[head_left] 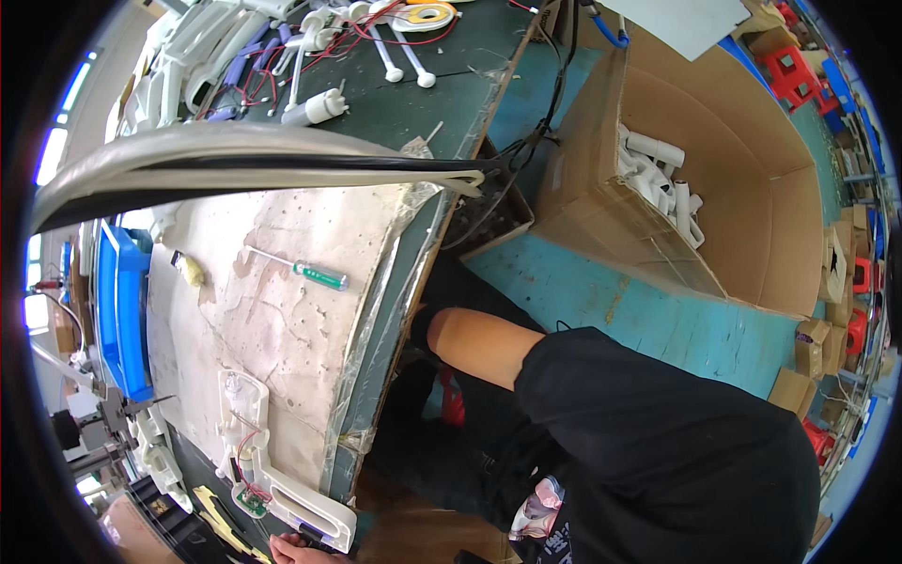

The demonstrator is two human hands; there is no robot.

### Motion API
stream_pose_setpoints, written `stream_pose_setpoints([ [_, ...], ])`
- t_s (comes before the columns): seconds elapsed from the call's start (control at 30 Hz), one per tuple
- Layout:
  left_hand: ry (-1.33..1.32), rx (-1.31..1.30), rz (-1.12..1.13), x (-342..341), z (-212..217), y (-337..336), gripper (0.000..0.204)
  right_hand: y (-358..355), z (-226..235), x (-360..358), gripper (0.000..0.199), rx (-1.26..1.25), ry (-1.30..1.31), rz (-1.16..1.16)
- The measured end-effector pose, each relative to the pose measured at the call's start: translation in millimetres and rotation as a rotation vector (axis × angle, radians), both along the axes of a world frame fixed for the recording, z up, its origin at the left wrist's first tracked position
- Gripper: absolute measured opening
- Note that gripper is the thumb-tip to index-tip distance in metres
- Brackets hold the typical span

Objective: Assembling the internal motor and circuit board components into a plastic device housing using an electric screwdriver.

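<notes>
My left hand (305, 551) is at the bottom edge, partly cut off, its fingers curled beside the handle end of an opened white plastic housing half (310, 503). A dark piece lies by these fingertips; what they grip is hidden. Inside the housing show red wires and a small green circuit board (251, 501). My right forearm (479, 344) comes out of a black sleeve and reaches to the table's edge. A dark band crosses its wrist, and the right hand beyond is out of sight. Farther up the worktop lies a screwdriver (321, 275) with a green handle.
A blue bin (124, 310) stands along the table's far side. Thick cables (282, 162) arch across the worktop. Beyond them lie white housings (202, 56), red wires and a yellow tape roll (427, 15). A large cardboard box (752, 216) on the floor holds white parts.
</notes>
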State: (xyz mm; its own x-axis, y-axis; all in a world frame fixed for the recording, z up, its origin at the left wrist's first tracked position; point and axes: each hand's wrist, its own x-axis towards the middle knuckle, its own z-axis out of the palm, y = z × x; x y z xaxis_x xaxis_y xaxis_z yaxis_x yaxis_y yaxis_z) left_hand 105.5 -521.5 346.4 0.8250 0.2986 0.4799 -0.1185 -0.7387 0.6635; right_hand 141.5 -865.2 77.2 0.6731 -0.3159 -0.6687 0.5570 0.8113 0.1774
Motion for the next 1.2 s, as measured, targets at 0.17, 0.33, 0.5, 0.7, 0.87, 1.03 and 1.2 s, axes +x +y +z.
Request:
stream_pose_setpoints([
  [0.17,0.102,-0.208,-0.059,15,-1,21,0.026,13,29,-5,0.023,-0.035,0.011,0.109],
  [0.33,0.092,-0.189,-0.042,7,-6,2,0.023,69,85,2,0.023,-0.079,-0.001,0.351],
  [0.5,0.065,-0.254,-0.052,6,-9,-2,0.017,147,102,17,0.023,-0.152,-0.024,0.676],
  [0.7,0.033,-0.337,-0.063,1,-6,1,0.014,232,97,8,0.023,-0.209,-0.025,0.969],
  [0.87,0.037,-0.33,-0.046,2,-5,-9,0.015,263,89,0,0.023,-0.263,-0.007,1.081],
  [1.03,0.011,-0.353,-0.074,1,-4,-10,0.014,279,98,21,0.022,-0.331,-0.048,1.122],
  [1.2,0.025,-0.325,-0.046,-3,-3,-15,0.015,296,107,54,0.022,-0.4,-0.111,1.182],
])
